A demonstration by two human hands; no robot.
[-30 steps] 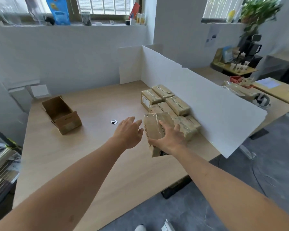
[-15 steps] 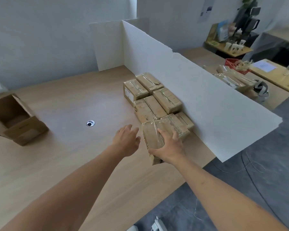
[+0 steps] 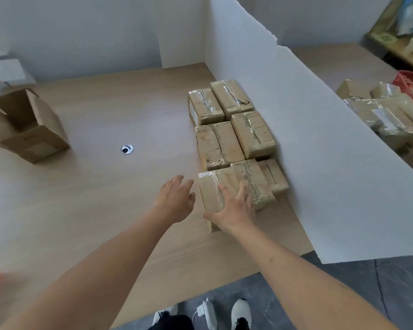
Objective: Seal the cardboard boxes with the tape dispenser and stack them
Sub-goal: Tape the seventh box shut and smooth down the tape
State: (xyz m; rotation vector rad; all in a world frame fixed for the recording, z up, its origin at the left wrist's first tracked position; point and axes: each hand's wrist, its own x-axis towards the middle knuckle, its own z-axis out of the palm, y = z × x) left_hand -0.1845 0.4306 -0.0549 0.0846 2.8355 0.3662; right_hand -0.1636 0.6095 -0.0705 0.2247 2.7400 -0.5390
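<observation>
taped box (image 3: 215,194) sits at the near end of the sealed row (image 3: 234,129), on the table (image 3: 93,210), tight against its neighbour. right hand (image 3: 234,210) lies on its top, fingers spread across the lid and thumb down the near edge, likely seating it square into line. left hand (image 3: 177,201) hovers just beside the box's left face, fingers loosely spread, touching nothing, probably ready to steady it. row runs along the white divider (image 3: 308,139), which serves as a backstop. open box (image 3: 26,127) waits well apart at far left, still unsealed. tape dispenser not identifiable here.
</observation>
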